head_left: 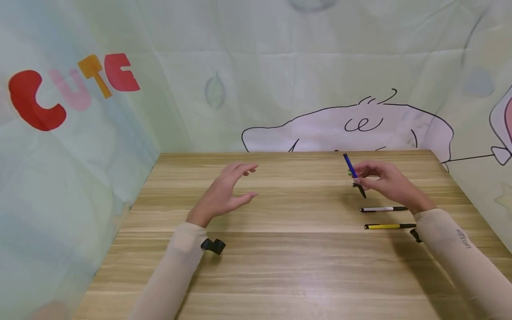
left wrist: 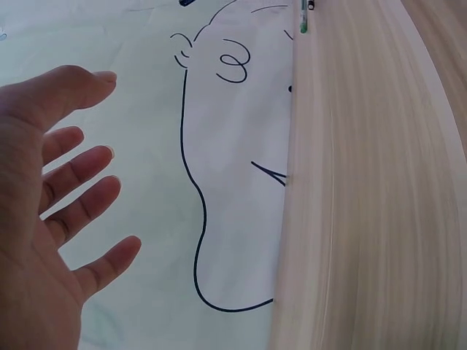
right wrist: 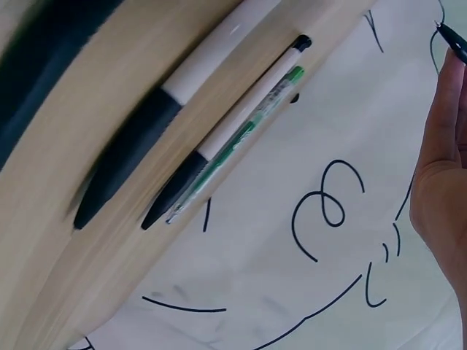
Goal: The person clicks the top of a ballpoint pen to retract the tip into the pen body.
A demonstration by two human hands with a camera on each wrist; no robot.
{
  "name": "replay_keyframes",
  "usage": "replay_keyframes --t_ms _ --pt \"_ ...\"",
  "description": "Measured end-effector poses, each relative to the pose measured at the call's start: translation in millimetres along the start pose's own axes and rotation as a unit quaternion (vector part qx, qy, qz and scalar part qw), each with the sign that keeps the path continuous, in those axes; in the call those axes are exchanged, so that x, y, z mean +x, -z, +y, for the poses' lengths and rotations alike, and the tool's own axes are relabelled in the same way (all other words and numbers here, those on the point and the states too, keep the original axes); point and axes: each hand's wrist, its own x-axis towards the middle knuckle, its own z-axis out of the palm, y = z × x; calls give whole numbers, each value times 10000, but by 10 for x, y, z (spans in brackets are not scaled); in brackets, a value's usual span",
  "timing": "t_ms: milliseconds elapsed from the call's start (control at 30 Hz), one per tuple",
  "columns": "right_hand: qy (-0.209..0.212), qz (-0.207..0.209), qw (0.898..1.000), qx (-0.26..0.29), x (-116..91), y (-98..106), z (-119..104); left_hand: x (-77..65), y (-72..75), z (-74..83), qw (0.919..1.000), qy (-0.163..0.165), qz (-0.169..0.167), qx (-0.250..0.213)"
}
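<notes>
Beyond the yellow pen (head_left: 385, 226), above the tabletop (head_left: 300, 266), the right grip (head_left: 383, 178) pinches the blue pen (head_left: 350, 166), its long axis slanting, black tip (head_left: 362, 191) toward the yellow pen. The left grip (head_left: 220, 195), spread and empty, hangs left of the yellow pen, farther off.

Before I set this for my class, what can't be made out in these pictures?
Head view: most of the green pen, hidden by the right hand.
Left wrist view: part of the green pen, cut off by the top edge.
Right wrist view: the blue pen's body, cut off by the right edge.
Right wrist view: the nearest pen, blurred, its barrel cut off by the frame.
</notes>
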Motion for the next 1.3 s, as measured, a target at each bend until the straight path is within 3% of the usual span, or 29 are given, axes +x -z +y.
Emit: replay_keyframes --t_ms 400,633,1300 --pt "442 -36 9977 515 7 -149 -194 159 -75 83 9998 -171 36 4" --pt "409 19 9962 764 27 -247 -297 238 -137 125 9993 -326 29 -163" --pt "633 43 9902 1246 101 -539 -491 439 -314 265 9988 -372 20 -328"
